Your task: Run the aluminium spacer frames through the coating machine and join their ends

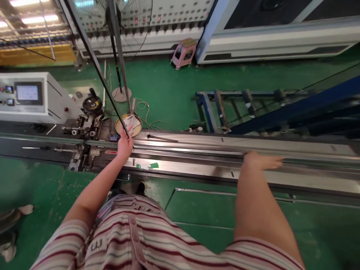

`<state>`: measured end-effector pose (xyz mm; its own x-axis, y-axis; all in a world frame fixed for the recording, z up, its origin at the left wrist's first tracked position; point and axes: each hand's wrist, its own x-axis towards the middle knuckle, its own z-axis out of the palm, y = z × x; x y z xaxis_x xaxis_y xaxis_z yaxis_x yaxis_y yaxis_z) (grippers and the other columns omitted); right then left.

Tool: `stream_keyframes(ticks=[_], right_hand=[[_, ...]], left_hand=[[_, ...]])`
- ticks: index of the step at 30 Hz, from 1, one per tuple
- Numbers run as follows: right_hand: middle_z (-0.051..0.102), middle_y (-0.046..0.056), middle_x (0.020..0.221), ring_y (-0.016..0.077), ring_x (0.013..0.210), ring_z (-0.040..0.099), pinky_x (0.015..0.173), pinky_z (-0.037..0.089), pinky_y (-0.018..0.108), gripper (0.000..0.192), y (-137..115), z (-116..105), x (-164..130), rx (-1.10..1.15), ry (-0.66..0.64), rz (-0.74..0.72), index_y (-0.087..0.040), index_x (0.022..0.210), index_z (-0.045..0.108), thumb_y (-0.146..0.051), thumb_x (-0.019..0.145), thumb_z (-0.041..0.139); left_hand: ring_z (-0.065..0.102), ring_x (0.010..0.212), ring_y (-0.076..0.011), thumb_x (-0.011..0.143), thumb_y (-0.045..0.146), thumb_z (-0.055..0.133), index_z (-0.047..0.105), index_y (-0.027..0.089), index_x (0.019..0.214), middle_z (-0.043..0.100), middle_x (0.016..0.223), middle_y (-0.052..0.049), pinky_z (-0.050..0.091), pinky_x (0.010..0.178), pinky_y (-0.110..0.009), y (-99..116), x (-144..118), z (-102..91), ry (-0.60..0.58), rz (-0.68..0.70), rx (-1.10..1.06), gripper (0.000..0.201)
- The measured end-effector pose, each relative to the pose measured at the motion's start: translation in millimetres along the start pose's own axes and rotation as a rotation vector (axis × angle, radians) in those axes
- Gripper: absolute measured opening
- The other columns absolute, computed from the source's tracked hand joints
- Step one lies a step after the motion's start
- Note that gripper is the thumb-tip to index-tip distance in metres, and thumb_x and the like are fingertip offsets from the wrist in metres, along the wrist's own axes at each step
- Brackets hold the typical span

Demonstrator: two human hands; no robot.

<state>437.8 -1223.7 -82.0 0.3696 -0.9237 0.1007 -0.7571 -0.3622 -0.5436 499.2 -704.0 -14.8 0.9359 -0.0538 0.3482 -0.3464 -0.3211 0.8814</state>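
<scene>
My left hand [124, 145] is closed on the lower end of a long, thin dark bar [98, 69], which slants up and out of view at the top left. Beneath that hand runs a long metal track [191, 150] with shiny lengthwise strips. Farther right, my right hand [263, 161] lies over the same track, slightly blurred, its fingers stretched out to the right and nothing visibly in them. Just beyond my left hand is a round yellowish tray [120, 120] with a white cloth [132, 122] in it. A thin dark tool [161, 138] lies on the track's far side.
A machine with a control screen [27, 93] and a clamping mechanism [90, 120] stands left. Beyond the track are a fan base [122, 94], a pink stool [184, 54] and a blue metal frame [209, 112]. Another person's foot [26, 210] shows lower left.
</scene>
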Motion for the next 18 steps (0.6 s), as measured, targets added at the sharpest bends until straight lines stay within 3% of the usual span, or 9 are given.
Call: stream_keyframes(ticks=[2, 3, 6, 11, 14, 18], right_hand=[[0.024, 0.045, 0.145, 0.0431, 0.144, 0.025, 0.120, 0.018, 0.046, 0.096, -2, 11, -8, -0.012, -0.059, 0.232, 0.014, 0.153, 0.012, -0.035, 0.087, 0.062], [0.025, 0.042, 0.147, 0.0423, 0.145, 0.024, 0.121, 0.016, 0.044, 0.097, -5, 17, -15, -0.017, -0.078, 0.277, 0.012, 0.154, 0.013, -0.036, 0.086, 0.063], [0.025, 0.040, 0.148, 0.0433, 0.143, 0.025, 0.118, 0.022, 0.051, 0.097, -18, 34, -45, -0.087, -0.121, 0.244, 0.006, 0.155, 0.017, -0.038, 0.084, 0.065], [0.031, 0.034, 0.151, 0.0417, 0.144, 0.024, 0.114, 0.025, 0.056, 0.077, -34, 61, -114, -0.203, -0.127, 0.012, 0.004, 0.147, 0.040, -0.047, 0.090, 0.051], [0.035, 0.031, 0.152, 0.0409, 0.145, 0.023, 0.115, 0.021, 0.057, 0.073, -40, 74, -150, -0.178, -0.106, -0.127, 0.001, 0.144, 0.048, -0.050, 0.092, 0.044], [0.040, 0.037, 0.146, 0.0437, 0.145, 0.022, 0.113, 0.014, 0.064, 0.071, -58, 91, -195, -0.108, -0.154, -0.233, 0.002, 0.140, 0.054, -0.048, 0.089, 0.045]], left_hand=[[0.066, 0.116, -0.0206, 0.096, 0.015, 0.041, -0.002, 0.026, 0.158, 0.053, 0.145, -0.016, 0.056, 0.095, -0.033, -5, 2, -6.9, 0.009, 0.009, 0.024, 0.076], [0.067, 0.115, -0.0207, 0.096, 0.014, 0.041, -0.003, 0.026, 0.158, 0.054, 0.145, -0.016, 0.056, 0.095, -0.033, -7, 3, -13.4, 0.013, 0.013, 0.044, 0.077], [0.067, 0.114, -0.0203, 0.096, 0.014, 0.042, -0.003, 0.028, 0.158, 0.055, 0.144, -0.014, 0.056, 0.096, -0.034, -17, 6, -43.8, 0.033, 0.028, 0.106, 0.078], [0.068, 0.112, -0.0179, 0.095, 0.013, 0.041, 0.000, 0.028, 0.158, 0.054, 0.145, -0.014, 0.055, 0.099, -0.033, -40, 11, -114.8, 0.053, 0.043, 0.169, 0.076], [0.068, 0.111, -0.0170, 0.095, 0.012, 0.042, 0.002, 0.027, 0.158, 0.054, 0.145, -0.014, 0.054, 0.099, -0.032, -57, 15, -160.6, 0.074, 0.049, 0.198, 0.075], [0.069, 0.109, -0.0173, 0.096, 0.015, 0.043, 0.004, 0.025, 0.157, 0.056, 0.142, -0.016, 0.055, 0.098, -0.033, -81, 21, -221.9, 0.123, 0.046, 0.205, 0.074]])
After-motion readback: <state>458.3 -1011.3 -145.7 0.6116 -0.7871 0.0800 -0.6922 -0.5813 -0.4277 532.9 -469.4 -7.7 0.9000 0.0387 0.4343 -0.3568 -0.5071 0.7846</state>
